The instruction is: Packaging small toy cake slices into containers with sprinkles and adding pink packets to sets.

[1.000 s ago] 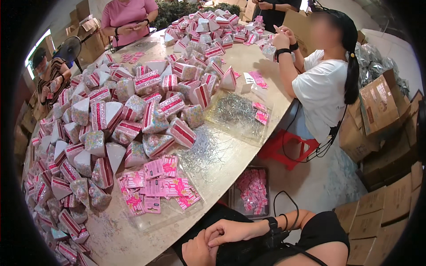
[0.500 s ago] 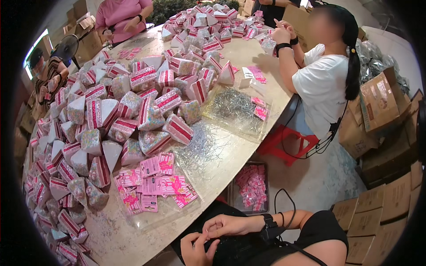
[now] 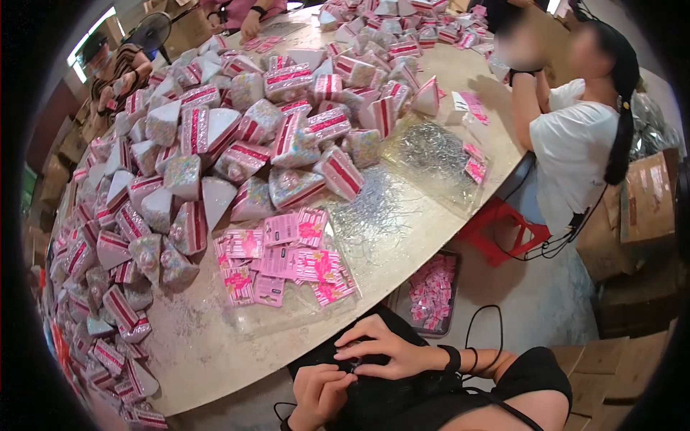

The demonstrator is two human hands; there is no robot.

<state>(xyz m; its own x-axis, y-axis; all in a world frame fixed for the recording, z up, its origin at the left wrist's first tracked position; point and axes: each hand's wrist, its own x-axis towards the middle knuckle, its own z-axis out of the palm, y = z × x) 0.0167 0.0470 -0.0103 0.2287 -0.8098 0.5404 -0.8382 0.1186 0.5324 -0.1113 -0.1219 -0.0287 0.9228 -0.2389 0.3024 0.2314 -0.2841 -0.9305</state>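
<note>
Cards (image 3: 287,262) lie on the table (image 3: 215,345), wedge boxes (image 3: 237,136) piled behind.

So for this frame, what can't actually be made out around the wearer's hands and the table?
- Head view: whatever the left hand and right hand pinch is too small, lost against the black clothing.
- The left wrist is cut off by the lower edge.
- The small pieces in the tray on the floor are too small to identify.
- The pile of wedge-shaped packs hides the table under it.

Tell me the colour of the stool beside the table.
Red stool, clearest in the head view.
</note>
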